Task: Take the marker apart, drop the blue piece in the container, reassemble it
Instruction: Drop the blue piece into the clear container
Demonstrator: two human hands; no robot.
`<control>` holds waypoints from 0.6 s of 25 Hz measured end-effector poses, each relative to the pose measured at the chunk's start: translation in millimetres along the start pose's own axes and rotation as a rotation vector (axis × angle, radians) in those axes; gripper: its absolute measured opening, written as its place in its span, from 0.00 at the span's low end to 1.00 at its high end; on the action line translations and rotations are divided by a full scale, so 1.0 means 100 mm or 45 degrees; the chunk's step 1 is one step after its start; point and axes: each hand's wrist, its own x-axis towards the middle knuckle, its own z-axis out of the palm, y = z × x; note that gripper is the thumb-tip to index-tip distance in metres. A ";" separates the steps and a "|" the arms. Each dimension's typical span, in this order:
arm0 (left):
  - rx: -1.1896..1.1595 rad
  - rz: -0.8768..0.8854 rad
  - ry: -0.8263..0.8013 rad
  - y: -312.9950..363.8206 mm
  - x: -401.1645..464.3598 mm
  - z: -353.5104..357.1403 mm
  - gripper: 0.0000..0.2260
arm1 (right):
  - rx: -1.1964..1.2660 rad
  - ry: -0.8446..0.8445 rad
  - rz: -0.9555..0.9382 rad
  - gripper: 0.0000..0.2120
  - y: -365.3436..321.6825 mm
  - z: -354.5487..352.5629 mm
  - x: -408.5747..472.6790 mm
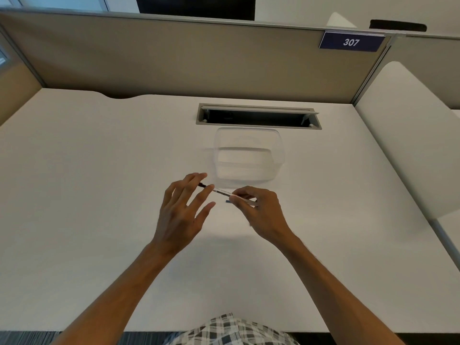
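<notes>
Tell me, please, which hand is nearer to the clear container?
Right. The right hand sits just below the clear container; the left hand is lower-left, farther off.

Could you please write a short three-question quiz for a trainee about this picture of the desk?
1. True or false: the clear container holds the blue piece.
2. Which hand grips the marker barrel? A) left hand B) right hand
3. What number is on the sign?

Key
1. False; the blue piece is at the right fingertips, and nothing blue shows in the container.
2. B
3. 307
</notes>
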 end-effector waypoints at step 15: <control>0.098 0.076 -0.364 -0.22 0.00 -0.06 0.12 | -0.344 0.077 0.140 0.09 0.56 -0.04 0.33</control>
